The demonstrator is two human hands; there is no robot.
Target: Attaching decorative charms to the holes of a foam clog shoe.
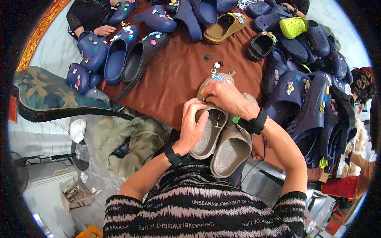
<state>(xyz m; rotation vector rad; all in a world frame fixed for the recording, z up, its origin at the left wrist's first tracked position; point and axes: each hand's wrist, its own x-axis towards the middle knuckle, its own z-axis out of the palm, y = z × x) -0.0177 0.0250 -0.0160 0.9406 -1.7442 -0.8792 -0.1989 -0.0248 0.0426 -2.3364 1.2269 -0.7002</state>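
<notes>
Your striped sleeves (198,214) are filling the bottom of the view, and just beyond them you are holding a pair of grey clogs (222,137) side by side over the near edge of the brown table (174,75). Your left hand (193,125) is curling around the left clog's side, thumb and fingers closing on its rim. Your right hand (226,97) is lying across the toe end, fingers bent and pressing down on the upper, so the front of that clog is sitting under your palm. Small coloured charms (218,77) are showing on the toe just past your knuckles. Both wrists are wearing black bands (254,125).

Loose charms (216,64) are lying on the cloth just beyond the toe. Navy clogs (313,99) are piling up to your right, crowding close to your right forearm. More navy clogs (115,55) and a black one (139,59) are lining the far left of the table, where another person's hand (104,30) is resting. An olive clog (224,27) and a lime one (293,27) are sitting at the far side. Left of the table, a floral cushion (51,93) is lying, with crumpled green cloth (127,139) below it.
</notes>
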